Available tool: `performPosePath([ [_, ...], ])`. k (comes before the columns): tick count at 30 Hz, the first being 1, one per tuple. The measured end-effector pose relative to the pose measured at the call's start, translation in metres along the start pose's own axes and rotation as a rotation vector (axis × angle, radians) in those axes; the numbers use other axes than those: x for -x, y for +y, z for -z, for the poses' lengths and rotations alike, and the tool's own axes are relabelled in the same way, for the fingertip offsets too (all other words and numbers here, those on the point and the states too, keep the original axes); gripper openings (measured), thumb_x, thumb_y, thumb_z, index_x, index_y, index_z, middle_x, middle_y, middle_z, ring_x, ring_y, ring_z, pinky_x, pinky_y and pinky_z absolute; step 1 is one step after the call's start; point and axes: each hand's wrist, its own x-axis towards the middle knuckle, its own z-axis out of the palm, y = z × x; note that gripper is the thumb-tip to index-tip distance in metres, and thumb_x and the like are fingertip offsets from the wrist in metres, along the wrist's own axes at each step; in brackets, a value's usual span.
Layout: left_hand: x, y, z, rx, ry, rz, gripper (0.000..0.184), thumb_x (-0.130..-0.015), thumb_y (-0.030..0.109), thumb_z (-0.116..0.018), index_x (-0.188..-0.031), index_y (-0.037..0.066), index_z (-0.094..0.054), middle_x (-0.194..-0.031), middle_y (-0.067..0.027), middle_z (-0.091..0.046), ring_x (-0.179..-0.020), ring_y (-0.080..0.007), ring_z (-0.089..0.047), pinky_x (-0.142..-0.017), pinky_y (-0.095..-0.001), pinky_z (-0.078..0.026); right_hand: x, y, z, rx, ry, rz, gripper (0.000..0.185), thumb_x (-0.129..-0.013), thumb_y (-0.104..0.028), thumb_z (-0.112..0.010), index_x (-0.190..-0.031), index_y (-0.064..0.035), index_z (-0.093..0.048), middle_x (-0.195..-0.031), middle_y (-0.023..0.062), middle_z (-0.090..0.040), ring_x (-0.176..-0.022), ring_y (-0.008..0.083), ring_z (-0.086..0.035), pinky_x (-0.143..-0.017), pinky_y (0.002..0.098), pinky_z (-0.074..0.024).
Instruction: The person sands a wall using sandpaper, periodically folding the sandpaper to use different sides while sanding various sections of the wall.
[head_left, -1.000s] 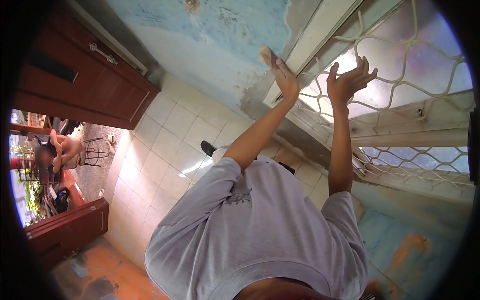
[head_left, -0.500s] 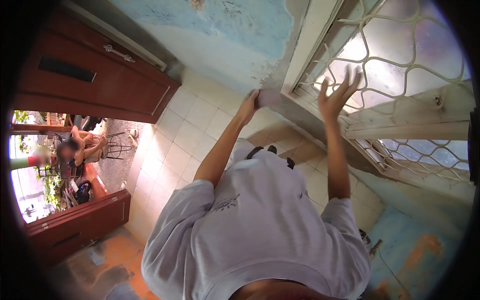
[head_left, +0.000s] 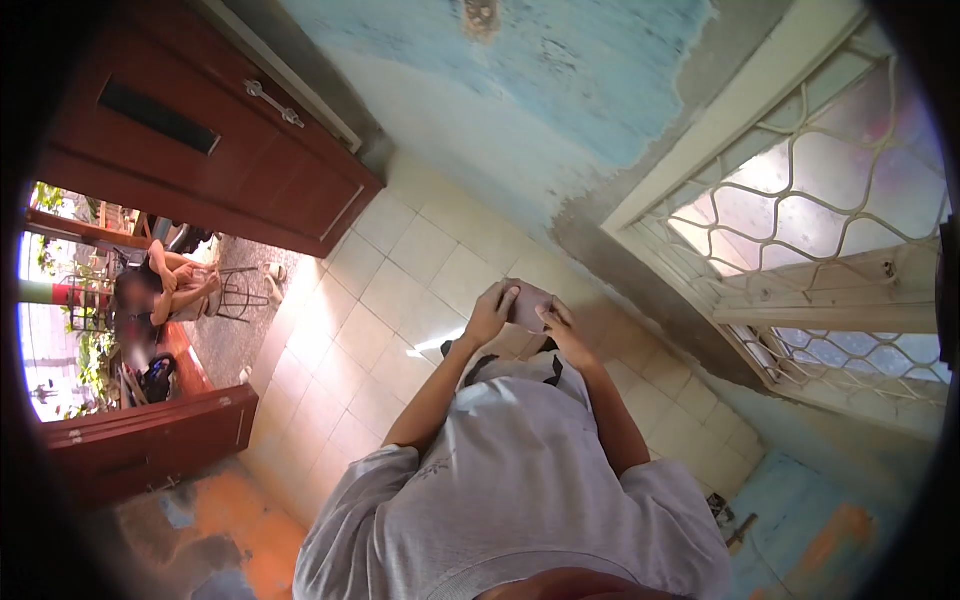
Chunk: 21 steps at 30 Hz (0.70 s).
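Left hand (head_left: 490,313), right hand (head_left: 566,332): closed on opposite sides of one brownish sheet (head_left: 531,308), held apart from the wall (head_left: 550,110), over tiled floor (head_left: 400,290). Wall, beyond: grey strip (head_left: 703,78) beside window frame (head_left: 745,110), patchy blue paint elsewhere. Condition, judged: surface part-worked, uneven patches left.

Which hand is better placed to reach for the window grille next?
Probably the right hand: it's nearer the window grille, and the left hand also holds the flat brown piece.
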Motion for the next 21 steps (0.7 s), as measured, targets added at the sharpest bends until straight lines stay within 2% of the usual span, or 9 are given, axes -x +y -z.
performPosePath([
  [2,0.002,-0.006,0.027,0.000,0.038,-0.094,0.032,-0.109,0.025,-0.056,-0.132,0.004,-0.064,-0.111,-0.0228,-0.068,-0.102,-0.0356,-0.067,-0.091,-0.0402,-0.052,-0.009,-0.019,-0.027,0.131,0.005,0.061,0.062,-0.102,-0.048,-0.067,-0.145,-0.0042,-0.055,-0.131,0.0082,-0.063,-0.110,0.0176,-0.061,-0.097,0.0344,-0.0504],
  [4,0.014,-0.002,0.067,0.006,0.007,-0.129,0.033,-0.109,0.025,-0.056,-0.134,0.004,-0.064,-0.113,-0.0225,-0.067,-0.103,-0.0361,-0.067,-0.091,-0.0404,-0.052,-0.019,-0.035,-0.060,0.085,-0.112,0.012,0.043,-0.103,-0.038,-0.067,-0.135,-0.0085,-0.062,-0.119,0.0011,-0.065,-0.108,0.0115,-0.062,-0.088,0.0295,-0.0509],
  [7,0.027,-0.029,0.116,0.060,0.033,-0.270,0.035,-0.109,0.023,-0.055,-0.136,0.002,-0.063,-0.119,-0.0223,-0.066,-0.109,-0.0391,-0.065,-0.096,-0.0413,-0.050,-0.042,-0.023,-0.129,0.204,-0.189,0.160,0.043,-0.103,-0.038,-0.068,-0.135,-0.0089,-0.062,-0.114,-0.0013,-0.066,-0.100,0.0107,-0.064,-0.089,0.0282,-0.0512],
  [9,0.038,-0.060,0.148,0.007,0.098,-0.231,0.035,-0.111,0.025,-0.052,-0.137,0.002,-0.062,-0.122,-0.0192,-0.065,-0.112,-0.0330,-0.064,-0.096,-0.0391,-0.051,-0.061,-0.001,-0.178,0.196,-0.214,0.193,0.044,-0.106,-0.034,-0.064,-0.140,-0.0066,-0.060,-0.120,0.0016,-0.064,-0.107,0.0116,-0.063,-0.091,0.0279,-0.0507],
  [10,0.046,-0.072,0.164,0.008,0.100,-0.252,0.035,-0.111,0.025,-0.052,-0.137,0.002,-0.062,-0.122,-0.0192,-0.065,-0.112,-0.0330,-0.064,-0.096,-0.0391,-0.051,-0.072,0.014,-0.202,0.327,-0.191,0.369,0.042,-0.108,-0.032,-0.059,-0.140,-0.0045,-0.060,-0.126,0.0048,-0.064,-0.116,0.0145,-0.060,-0.098,0.0302,-0.0487],
  [11,0.054,-0.083,0.179,-0.005,0.169,-0.246,0.034,-0.111,0.024,-0.052,-0.132,0.001,-0.063,-0.122,-0.0213,-0.064,-0.112,-0.0362,-0.064,-0.097,-0.0403,-0.050,-0.080,0.027,-0.226,0.457,-0.167,0.544,0.041,-0.110,-0.030,-0.055,-0.140,-0.0024,-0.060,-0.131,0.0079,-0.064,-0.125,0.0175,-0.058,-0.105,0.0325,-0.0466],
  [12,0.063,-0.093,0.194,-0.017,0.240,-0.236,0.032,-0.110,0.024,-0.052,-0.128,-0.001,-0.064,-0.122,-0.0233,-0.064,-0.112,-0.0395,-0.064,-0.097,-0.0415,-0.050,-0.084,0.040,-0.252,0.464,-0.165,0.558,0.041,-0.110,-0.030,-0.055,-0.140,-0.0024,-0.060,-0.131,0.0079,-0.064,-0.125,0.0175,-0.058,-0.105,0.0325,-0.0466],
  [14,0.084,-0.109,0.225,0.002,0.275,-0.209,0.033,-0.111,0.024,-0.051,-0.128,-0.002,-0.063,-0.121,-0.0232,-0.064,-0.112,-0.0394,-0.064,-0.097,-0.0417,-0.050,-0.089,0.060,-0.303,0.037,-0.250,0.235,0.041,-0.112,-0.024,-0.051,-0.147,-0.0020,-0.054,-0.142,0.0076,-0.058,-0.130,0.0164,-0.055,-0.110,0.0308,-0.0451],
  [21,0.105,-0.132,0.304,0.078,0.405,-0.172,0.035,-0.113,0.024,-0.047,-0.129,-0.003,-0.063,-0.116,-0.0220,-0.063,-0.108,-0.0383,-0.063,-0.096,-0.0406,-0.049,-0.114,0.040,-0.388,0.206,-0.359,0.200,0.040,-0.112,-0.024,-0.051,-0.145,-0.0019,-0.055,-0.133,0.0091,-0.065,-0.125,0.0178,-0.061,-0.109,0.0322,-0.0479],
])
